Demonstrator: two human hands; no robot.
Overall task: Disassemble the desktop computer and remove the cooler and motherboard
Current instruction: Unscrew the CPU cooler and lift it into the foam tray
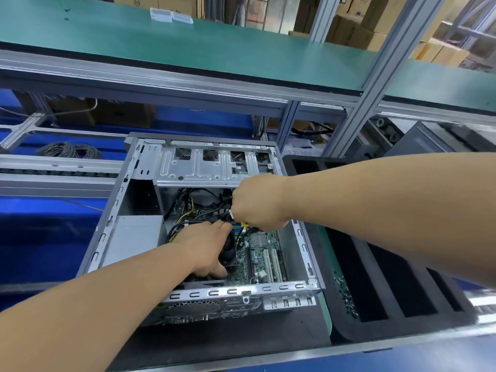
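Grey steel desktop case is lying open on the bench, motherboard sitting in its floor. Left hand is resting fingers-spread over the black cooler, while the right hand is curling tight around a white-tipped cable just above it.

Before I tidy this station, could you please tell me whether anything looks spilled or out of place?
Yes: small dark screws lie scattered loose along the near left edge of the black foam tray, right of the computer case, rather than gathered in a slot.
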